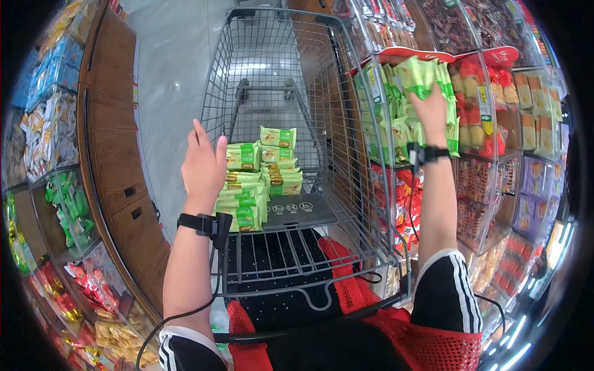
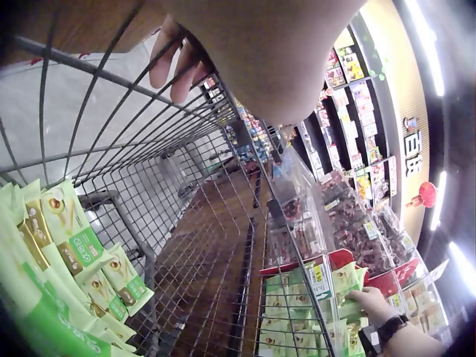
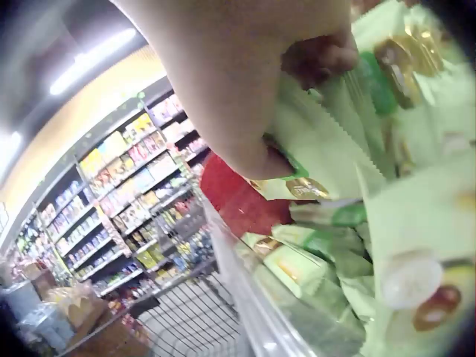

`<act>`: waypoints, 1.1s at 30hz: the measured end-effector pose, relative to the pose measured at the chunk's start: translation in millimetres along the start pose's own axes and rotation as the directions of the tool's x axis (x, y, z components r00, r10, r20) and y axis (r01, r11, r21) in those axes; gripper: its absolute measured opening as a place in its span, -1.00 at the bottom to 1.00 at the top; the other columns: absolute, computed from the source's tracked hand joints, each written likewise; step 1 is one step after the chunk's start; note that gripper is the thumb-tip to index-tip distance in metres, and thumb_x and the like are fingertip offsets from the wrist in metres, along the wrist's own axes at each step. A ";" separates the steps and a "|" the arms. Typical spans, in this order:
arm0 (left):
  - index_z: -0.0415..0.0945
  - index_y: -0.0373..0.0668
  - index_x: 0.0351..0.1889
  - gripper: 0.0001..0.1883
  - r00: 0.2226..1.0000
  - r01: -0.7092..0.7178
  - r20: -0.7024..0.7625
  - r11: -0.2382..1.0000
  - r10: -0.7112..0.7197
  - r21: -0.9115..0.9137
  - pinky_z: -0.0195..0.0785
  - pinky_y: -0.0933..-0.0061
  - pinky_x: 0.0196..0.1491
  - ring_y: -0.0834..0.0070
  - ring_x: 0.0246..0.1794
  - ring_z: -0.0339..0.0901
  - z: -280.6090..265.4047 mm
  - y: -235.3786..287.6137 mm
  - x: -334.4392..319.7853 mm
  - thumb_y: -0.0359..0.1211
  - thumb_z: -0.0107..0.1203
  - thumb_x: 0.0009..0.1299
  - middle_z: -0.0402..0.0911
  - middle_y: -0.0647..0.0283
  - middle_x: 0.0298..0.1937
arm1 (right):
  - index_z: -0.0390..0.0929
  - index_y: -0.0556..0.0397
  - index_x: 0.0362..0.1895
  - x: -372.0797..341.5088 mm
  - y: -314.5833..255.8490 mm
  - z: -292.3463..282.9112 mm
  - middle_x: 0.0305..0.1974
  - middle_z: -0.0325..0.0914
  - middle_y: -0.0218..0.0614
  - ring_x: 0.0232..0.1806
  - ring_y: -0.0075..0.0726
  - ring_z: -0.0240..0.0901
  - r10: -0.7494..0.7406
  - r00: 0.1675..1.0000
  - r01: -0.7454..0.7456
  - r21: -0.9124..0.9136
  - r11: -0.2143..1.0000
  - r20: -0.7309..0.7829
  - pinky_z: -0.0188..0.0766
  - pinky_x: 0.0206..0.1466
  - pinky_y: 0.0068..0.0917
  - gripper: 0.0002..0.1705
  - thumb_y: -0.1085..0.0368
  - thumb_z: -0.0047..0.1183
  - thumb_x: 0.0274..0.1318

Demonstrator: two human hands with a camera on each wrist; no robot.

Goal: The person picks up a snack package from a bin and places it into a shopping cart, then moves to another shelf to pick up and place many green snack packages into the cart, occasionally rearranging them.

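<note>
At the right, my right hand [image 1: 431, 112] is up at a clear bin full of green snack packets [image 1: 399, 133]. Its thumb and fingers grip a pale green packet [image 3: 323, 137] above the others in the bin. My left hand [image 1: 203, 166] is over the left side of the shopping cart, fingers extended and holding nothing. In the left wrist view its fingers [image 2: 165, 63] show beside the cart's wire. Several matching green packets [image 1: 242, 204] lie piled in the near left part of the cart [image 1: 301, 213], below and right of the left hand.
Clear bins of red packets [image 1: 405, 210] and other wrapped snacks line the right side. On the left runs a brown wooden display [image 1: 108, 117] with more snack bins. Grey tiled floor [image 1: 167, 74] shows between it and the cart. Stocked shelves [image 3: 126, 193] stand farther off.
</note>
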State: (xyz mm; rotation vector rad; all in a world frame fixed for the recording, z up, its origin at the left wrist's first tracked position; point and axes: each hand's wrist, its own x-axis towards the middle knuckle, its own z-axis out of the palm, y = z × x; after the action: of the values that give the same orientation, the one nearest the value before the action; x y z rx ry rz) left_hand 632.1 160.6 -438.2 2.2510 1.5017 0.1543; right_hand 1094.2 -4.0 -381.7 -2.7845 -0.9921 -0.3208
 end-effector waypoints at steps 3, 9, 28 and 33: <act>0.03 -0.38 0.41 -0.29 1.000 0.001 -0.010 1.000 -0.001 0.020 0.44 0.13 -0.04 0.03 0.03 0.50 1.5 0.0 0.5 -0.02 -0.17 0.49 0.32 -0.06 0.26 | 0.31 0.28 0.22 -39.1 -17.3 -64.2 -0.02 0.52 0.14 -0.01 0.11 0.50 -0.088 0.995 0.090 0.054 0.994 -0.038 0.41 0.07 -0.11 -0.10 0.04 0.30 -0.18; 0.04 -0.37 0.40 -0.29 0.999 -0.025 -0.030 0.999 0.026 0.025 0.45 0.12 -0.07 0.03 0.01 0.50 2.2 1.1 1.1 -0.02 -0.14 0.48 0.33 -0.07 0.25 | 0.35 0.13 0.20 -141.9 -87.6 -92.2 0.01 0.53 -0.04 0.03 -0.06 0.51 -0.465 0.707 0.013 0.647 0.763 0.534 0.42 0.11 -0.23 -0.20 0.19 0.31 -0.21; 0.01 -0.37 0.41 -0.28 1.000 0.000 -0.012 0.998 0.001 0.067 0.44 0.14 -0.07 0.03 0.05 0.50 0.9 1.0 1.2 -0.01 -0.16 0.49 0.31 -0.06 0.28 | 0.38 -0.32 0.31 -248.2 -115.1 138.5 0.01 0.44 -0.13 0.14 0.07 0.30 -0.654 0.152 0.306 0.594 0.744 0.741 0.23 0.21 -0.05 -0.33 -0.07 0.11 0.07; -0.01 -0.35 0.43 -0.28 1.000 -0.007 -0.001 0.999 0.007 0.036 0.41 0.12 0.01 0.00 0.12 0.44 3.6 3.2 1.1 -0.01 -0.18 0.49 0.29 -0.09 0.30 | 0.23 -0.32 0.39 -267.0 -124.8 128.6 0.09 0.46 -0.17 0.16 0.02 0.35 -0.663 0.193 0.508 0.504 0.698 0.724 0.17 0.20 0.04 -0.36 -0.11 -0.14 0.25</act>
State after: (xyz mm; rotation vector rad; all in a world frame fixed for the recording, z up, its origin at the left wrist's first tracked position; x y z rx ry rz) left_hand 636.5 159.5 -440.3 2.2846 1.5083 0.1315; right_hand 831.3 -40.0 -563.3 -2.1079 -2.1841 1.2711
